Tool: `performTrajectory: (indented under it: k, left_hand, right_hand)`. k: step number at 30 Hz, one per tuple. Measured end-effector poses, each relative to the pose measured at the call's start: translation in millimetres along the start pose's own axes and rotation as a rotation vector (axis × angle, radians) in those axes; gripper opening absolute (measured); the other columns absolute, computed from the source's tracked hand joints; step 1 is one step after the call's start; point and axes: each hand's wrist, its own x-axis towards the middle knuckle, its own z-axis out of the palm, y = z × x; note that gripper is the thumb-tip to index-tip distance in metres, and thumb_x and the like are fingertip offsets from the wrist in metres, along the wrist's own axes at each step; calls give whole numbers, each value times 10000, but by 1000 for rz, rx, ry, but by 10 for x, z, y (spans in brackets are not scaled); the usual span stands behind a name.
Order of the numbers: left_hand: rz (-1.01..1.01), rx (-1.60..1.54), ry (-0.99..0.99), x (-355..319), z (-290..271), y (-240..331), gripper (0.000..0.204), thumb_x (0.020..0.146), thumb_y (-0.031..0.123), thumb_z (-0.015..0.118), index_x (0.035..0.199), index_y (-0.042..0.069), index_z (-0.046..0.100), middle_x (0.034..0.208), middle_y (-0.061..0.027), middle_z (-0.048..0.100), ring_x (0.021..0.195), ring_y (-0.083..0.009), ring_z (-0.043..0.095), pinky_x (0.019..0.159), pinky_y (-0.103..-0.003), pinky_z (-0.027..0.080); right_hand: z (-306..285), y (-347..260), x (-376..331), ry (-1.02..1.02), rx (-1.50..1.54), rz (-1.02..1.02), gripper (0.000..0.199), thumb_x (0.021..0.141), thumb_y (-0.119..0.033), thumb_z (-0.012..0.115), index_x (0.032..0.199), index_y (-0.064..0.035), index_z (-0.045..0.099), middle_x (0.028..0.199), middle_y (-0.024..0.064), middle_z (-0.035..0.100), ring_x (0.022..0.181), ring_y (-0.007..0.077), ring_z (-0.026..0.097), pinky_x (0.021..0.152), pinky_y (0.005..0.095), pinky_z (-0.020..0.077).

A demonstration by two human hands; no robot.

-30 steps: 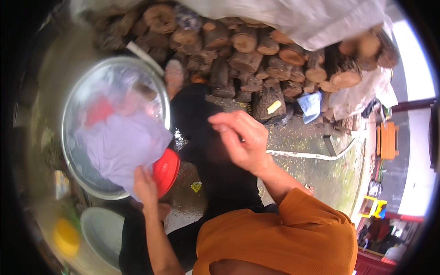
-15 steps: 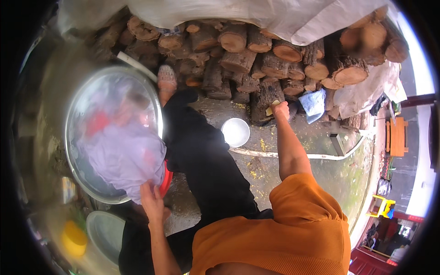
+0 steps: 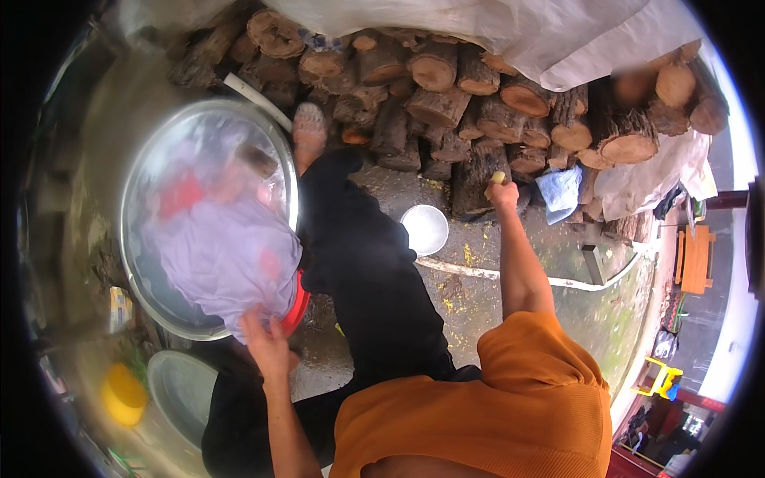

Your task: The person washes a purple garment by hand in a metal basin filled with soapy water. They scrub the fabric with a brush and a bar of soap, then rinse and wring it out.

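On my left, a wet lavender cloth (image 3: 219, 255) lies bunched in a large metal basin (image 3: 126, 231), with red and pinkish patches in the water beside it. My left hand (image 3: 269, 348) has its fingers curled on the cloth's near edge, at the basin rim. A brown block (image 3: 256, 159), perhaps a brush, rests on the far side of the cloth pile. My right arm reaches out to the woodpile. There my right hand (image 3: 502, 195) is closed around a pale yellow bar of soap (image 3: 498, 177), beside an upright log (image 3: 476, 179).
Stacked logs (image 3: 434, 107) line the far side under white sheeting. A small white bowl (image 3: 425, 229) sits on the wet ground by a pale hose (image 3: 478, 270). A blue cloth (image 3: 560, 193) hangs at the logs. Near left are a grey-green basin (image 3: 179, 390) and yellow container (image 3: 123, 394).
The view has shifted slightly, so the basin, bowl and logs appear farther right. The soap has turned a little in my right hand. My left hand stays at the cloth's edge.
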Motion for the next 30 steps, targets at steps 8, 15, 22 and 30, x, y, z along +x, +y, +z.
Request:
performTrajectory:
  k: [8, 15, 22, 30]
  left_hand:
    - [-83, -966, -74, 312, -193, 1256, 399, 998, 177, 585, 1340, 23, 449, 1190, -136, 580, 1030, -208, 619, 892, -322, 494]
    - [-717, -1450, 341, 265, -316, 511, 253, 1025, 292, 524, 1019, 42, 560, 719, -18, 521, 611, -127, 516, 610, -282, 446]
    - [-8, -25, 157, -209, 176, -299, 210, 929, 191, 620, 1090, 63, 578, 792, -172, 548, 852, -361, 649, 728, -417, 530]
    - [-69, 175, 141, 10, 154, -41, 218, 839, 129, 662, 1036, 71, 588, 794, -160, 610, 669, -350, 650, 588, -457, 511]
  right_hand:
    - [-1348, -1986, -3337, -519, 782, -897, 171, 927, -185, 688, 1028, -50, 654, 789, 16, 658, 647, 91, 592, 594, 245, 493]
    - [-580, -1961, -4496, -1134, 404, -1167, 199, 890, -115, 673, 1068, -25, 674, 912, 149, 683, 817, 243, 675, 646, 322, 530]
    - [709, -1756, -4462, -705, -327, -990, 471, 884, -481, 599, 944, -17, 652, 943, 231, 697, 915, 444, 656, 829, 517, 502]
    - [464, -1941, -4557, -1567, 761, -257, 122, 890, -142, 558, 910, -25, 587, 885, 86, 643, 826, 288, 673, 834, 429, 568]
